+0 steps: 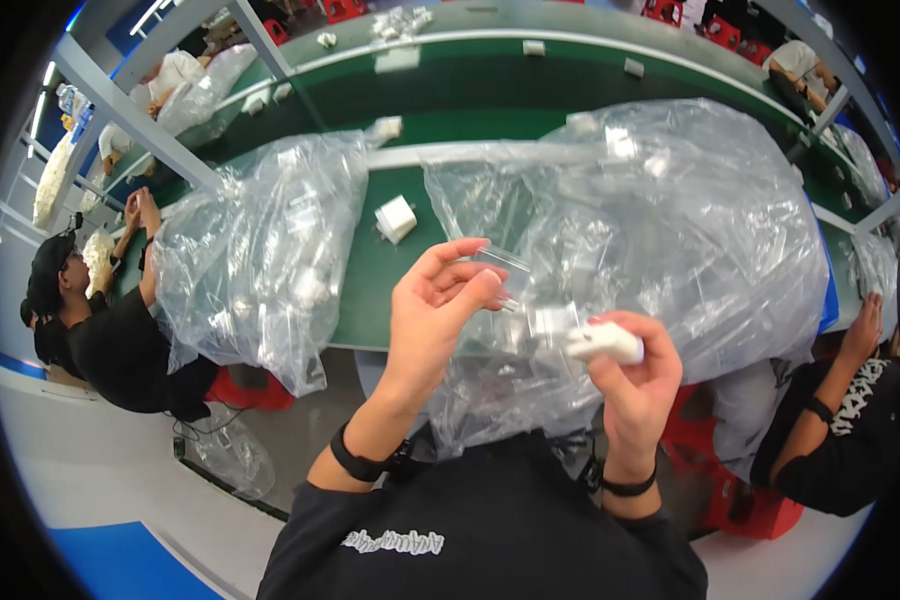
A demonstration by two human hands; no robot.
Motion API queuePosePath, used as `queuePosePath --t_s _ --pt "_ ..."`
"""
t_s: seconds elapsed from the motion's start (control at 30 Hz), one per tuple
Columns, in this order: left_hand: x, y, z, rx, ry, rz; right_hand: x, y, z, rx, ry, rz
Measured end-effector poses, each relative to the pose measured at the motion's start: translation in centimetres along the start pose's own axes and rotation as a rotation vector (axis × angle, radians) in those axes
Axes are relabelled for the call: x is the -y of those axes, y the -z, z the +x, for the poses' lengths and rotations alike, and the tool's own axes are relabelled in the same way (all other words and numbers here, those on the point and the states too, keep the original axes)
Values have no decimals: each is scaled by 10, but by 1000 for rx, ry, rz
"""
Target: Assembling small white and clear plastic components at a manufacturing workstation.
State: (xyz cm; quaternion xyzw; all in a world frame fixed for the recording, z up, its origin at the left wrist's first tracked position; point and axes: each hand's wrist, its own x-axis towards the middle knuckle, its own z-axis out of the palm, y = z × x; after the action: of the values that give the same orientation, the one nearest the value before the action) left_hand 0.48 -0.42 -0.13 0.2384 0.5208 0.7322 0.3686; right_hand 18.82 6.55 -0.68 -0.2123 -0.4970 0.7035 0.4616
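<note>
Above the front edge of the green worktable (362, 300), my left hand (432, 315) pinches a small transparent plastic sleeve (503, 260) between thumb and fingers. A white plug-in charger (610, 344) sits in my right hand (645, 385), gripped by thumb and fingers with its end towards the left hand. The two hands are apart. Behind them lies a large transparent plastic bag (690, 230) with whitish pieces inside, hard to make out through the film. Another white charger (397, 219) rests alone on the table beyond my left hand.
A second big transparent bag (270, 250) holding white pieces hangs over the table edge at left. A green conveyor belt (470, 85) with scattered white pieces runs behind a pale rail (490, 153). Co-workers sit at left (120, 340) and right (840, 420), near red stools (755, 508).
</note>
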Motion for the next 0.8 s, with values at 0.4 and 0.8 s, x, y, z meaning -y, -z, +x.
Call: queuePosePath --t_s 0.4,0.8 --pt "-11 2 -29 129 -31 -192 -10 -27 17 134 38 73" --pt "3 11 -3 202 -21 -203 -21 -32 27 88 218 -296"
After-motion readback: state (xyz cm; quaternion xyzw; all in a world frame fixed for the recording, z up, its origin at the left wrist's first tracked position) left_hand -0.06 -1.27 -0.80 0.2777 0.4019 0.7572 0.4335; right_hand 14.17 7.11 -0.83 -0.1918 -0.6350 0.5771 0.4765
